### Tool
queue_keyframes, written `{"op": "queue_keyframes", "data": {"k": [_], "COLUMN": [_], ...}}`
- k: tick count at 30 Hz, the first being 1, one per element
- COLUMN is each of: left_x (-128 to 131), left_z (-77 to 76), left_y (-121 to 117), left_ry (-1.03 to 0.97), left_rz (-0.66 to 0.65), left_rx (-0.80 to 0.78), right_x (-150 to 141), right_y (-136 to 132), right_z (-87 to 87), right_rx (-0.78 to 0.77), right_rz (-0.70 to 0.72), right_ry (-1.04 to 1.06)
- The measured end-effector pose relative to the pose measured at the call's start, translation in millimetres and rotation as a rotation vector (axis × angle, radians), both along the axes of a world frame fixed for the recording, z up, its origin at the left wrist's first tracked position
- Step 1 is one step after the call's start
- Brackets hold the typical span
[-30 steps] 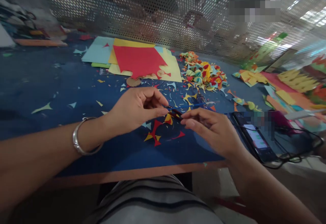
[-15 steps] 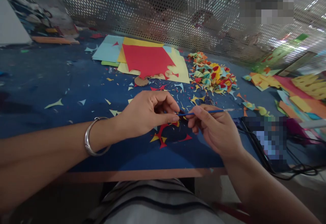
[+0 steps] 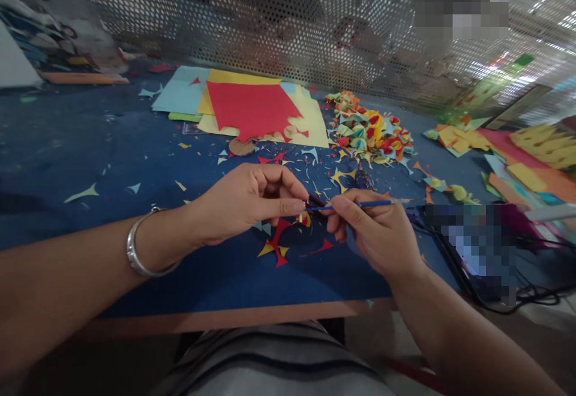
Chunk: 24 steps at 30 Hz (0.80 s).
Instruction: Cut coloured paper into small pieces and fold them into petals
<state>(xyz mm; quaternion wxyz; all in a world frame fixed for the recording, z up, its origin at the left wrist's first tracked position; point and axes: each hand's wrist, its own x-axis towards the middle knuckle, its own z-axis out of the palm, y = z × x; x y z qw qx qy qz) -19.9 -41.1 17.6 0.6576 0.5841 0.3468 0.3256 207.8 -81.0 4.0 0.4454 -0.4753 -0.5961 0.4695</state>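
Observation:
My right hand is closed around a thin blue stick with a pale, clear end pointing right. The stick runs level across to my left hand, whose thumb and forefinger pinch at its left end. Whether a small piece of paper also sits between those fingertips is hidden. A dark, narrow object shows between the hands; I cannot tell if it is held. Beneath the hands lie red and yellow paper offcuts.
Colored paper sheets lie at the back, with a round brown disc before them. Right of these is a heap of small folded paper pieces. A phone with cables lies right. A perforated metal screen stands behind.
Both hands and the stick appear slightly further left and the view has shifted a little. The grip of both hands on the stick looks much the same.

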Motion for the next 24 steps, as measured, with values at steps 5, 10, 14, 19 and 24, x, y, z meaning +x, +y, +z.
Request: {"op": "queue_keyframes", "data": {"k": [5,10,14,19,24], "left_x": [-0.2,0.1,0.6,1.6,-0.1], "left_z": [-2.2,-2.5,-1.2,-2.6,-7.9], "left_y": [0.1,0.2,0.4,1.9,3.3], "left_ry": [-0.040,-0.051,-0.047,-0.025,-0.001], "left_rz": [-0.012,-0.012,-0.013,-0.013,-0.045], "left_rx": [-0.096,-0.166,-0.194,-0.186,-0.085], "right_x": [1.1,2.3,4.0,5.1,4.8], "right_y": [-1.6,-2.0,-3.0,-4.7,-3.1], "right_z": [-0.1,0.3,-0.6,-1.0,-1.5], "right_rx": [0.015,0.023,0.020,0.022,0.025], "right_rz": [0.012,0.033,0.037,0.038,0.033], "right_ry": [-0.063,-0.077,-0.071,-0.074,-0.060]}}
